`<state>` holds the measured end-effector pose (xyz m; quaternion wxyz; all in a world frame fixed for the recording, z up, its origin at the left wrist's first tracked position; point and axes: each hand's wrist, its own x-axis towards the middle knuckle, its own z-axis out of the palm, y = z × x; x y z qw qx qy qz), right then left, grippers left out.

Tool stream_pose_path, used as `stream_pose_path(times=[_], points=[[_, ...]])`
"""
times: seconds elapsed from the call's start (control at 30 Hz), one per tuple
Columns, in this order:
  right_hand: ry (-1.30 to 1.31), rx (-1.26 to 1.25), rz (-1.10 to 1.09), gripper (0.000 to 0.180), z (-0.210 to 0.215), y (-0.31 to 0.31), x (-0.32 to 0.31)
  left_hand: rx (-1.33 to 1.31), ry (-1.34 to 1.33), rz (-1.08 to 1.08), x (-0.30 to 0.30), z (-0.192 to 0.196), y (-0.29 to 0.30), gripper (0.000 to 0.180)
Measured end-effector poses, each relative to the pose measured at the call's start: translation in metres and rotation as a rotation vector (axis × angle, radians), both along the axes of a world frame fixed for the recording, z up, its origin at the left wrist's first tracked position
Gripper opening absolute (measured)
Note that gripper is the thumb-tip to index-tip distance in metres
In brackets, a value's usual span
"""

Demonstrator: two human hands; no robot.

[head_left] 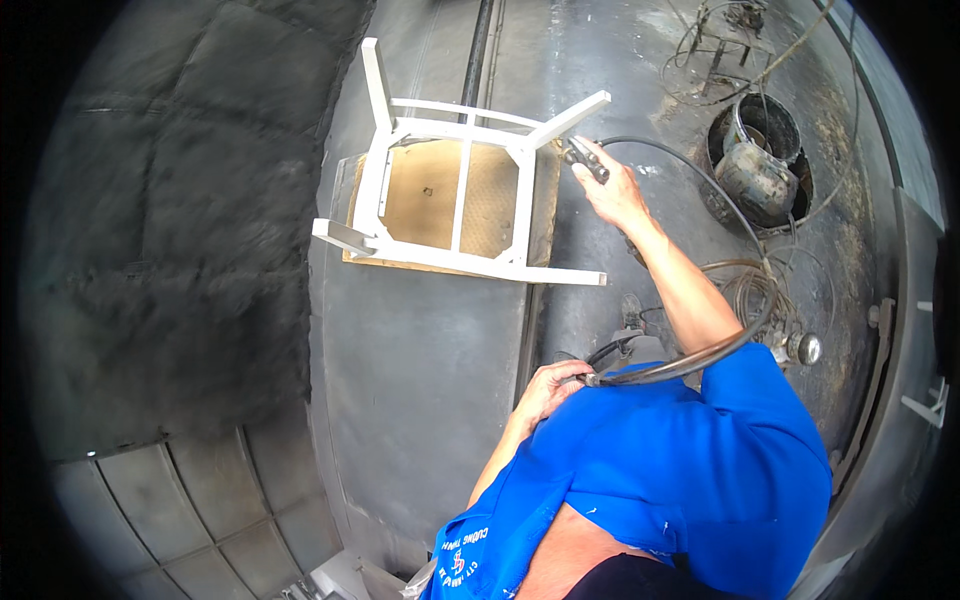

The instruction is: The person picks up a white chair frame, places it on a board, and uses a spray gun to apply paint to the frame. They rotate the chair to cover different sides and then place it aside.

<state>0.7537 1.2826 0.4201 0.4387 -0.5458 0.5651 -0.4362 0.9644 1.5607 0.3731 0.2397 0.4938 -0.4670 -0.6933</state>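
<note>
My right hand (615, 192) is wrapped round a dark spray gun (585, 160), close to the right far leg of a white wooden chair or stool frame (464, 190). The frame lies with its legs pointing up and outward, on a brown board (425, 200). From the gun a dark hose (725, 195) arcs to the right and loops back toward my body. At my waist my left hand (550, 388) grips gathered loops of that hose. Its fingertips are partly hidden.
A paint-crusted bucket (765, 125) and a dirty rounded pot (757, 182) stand to the right, inside a dark tub. Coiled hoses (750, 295) lie nearer me, beside a round metal fitting (803, 348). A small stand (735, 40) is far right. A dark wall (220, 200) rises at left.
</note>
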Motion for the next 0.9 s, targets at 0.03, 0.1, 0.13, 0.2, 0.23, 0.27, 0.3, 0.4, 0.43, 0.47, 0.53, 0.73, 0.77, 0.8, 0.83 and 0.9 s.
stream_pose_path(times=[0.03,0.1,0.13,0.2,0.23,0.27,0.3,0.4,0.43,0.47,0.53,0.73,0.77,0.8,0.83,0.9], points=[[-0.005,-0.062,0.001,0.050,0.003,-0.003,0.000,0.013,0.012,0.023,-0.003,-0.001,-0.002,0.028],[-0.015,-0.071,-0.009,0.051,0.010,-0.009,0.003,-0.058,-0.033,0.019,-0.010,0.000,-0.005,0.026],[-0.040,-0.162,0.031,0.051,0.015,-0.012,0.005,-0.142,-0.091,-0.010,-0.013,0.002,-0.006,0.026],[-0.061,-0.217,0.092,0.049,0.025,-0.022,0.018,-0.171,-0.117,0.002,-0.019,0.005,-0.007,0.024],[-0.037,-0.199,0.115,0.049,0.030,-0.027,0.026,-0.116,-0.084,0.044,-0.022,0.007,-0.007,0.024],[-0.019,-0.216,0.144,0.050,0.035,-0.035,0.036,-0.050,-0.036,0.092,-0.025,0.009,-0.006,0.024],[0.000,-0.232,0.170,0.050,0.041,-0.043,0.045,0.006,0.038,0.158,-0.027,0.010,-0.005,0.024],[0.101,-0.223,0.222,0.050,0.050,-0.062,0.074,0.092,0.141,0.276,-0.029,0.011,-0.001,0.027],[0.135,-0.247,0.222,0.049,0.052,-0.066,0.084,0.017,0.114,0.247,-0.028,0.010,0.000,0.028],[0.138,-0.237,0.242,0.049,0.054,-0.071,0.094,-0.021,0.121,0.243,-0.025,0.009,0.002,0.028],[0.165,-0.330,0.230,0.051,0.057,-0.075,0.111,-0.077,0.059,0.219,-0.017,0.008,0.005,0.029],[0.115,-0.400,0.217,0.051,0.073,-0.064,0.142,-0.165,-0.116,0.153,0.023,0.004,0.012,0.030],[0.133,-0.385,0.213,0.051,0.076,-0.061,0.144,-0.165,-0.123,0.131,0.031,0.003,0.012,0.030],[0.150,-0.368,0.209,0.051,0.079,-0.057,0.147,-0.185,-0.133,0.107,0.038,0.002,0.012,0.030],[0.167,-0.352,0.206,0.051,0.082,-0.053,0.149,-0.188,-0.141,0.091,0.044,0.001,0.012,0.030],[0.221,-0.275,0.187,0.051,0.086,-0.041,0.151,-0.259,-0.175,0.055,0.057,-0.002,0.013,0.031]])
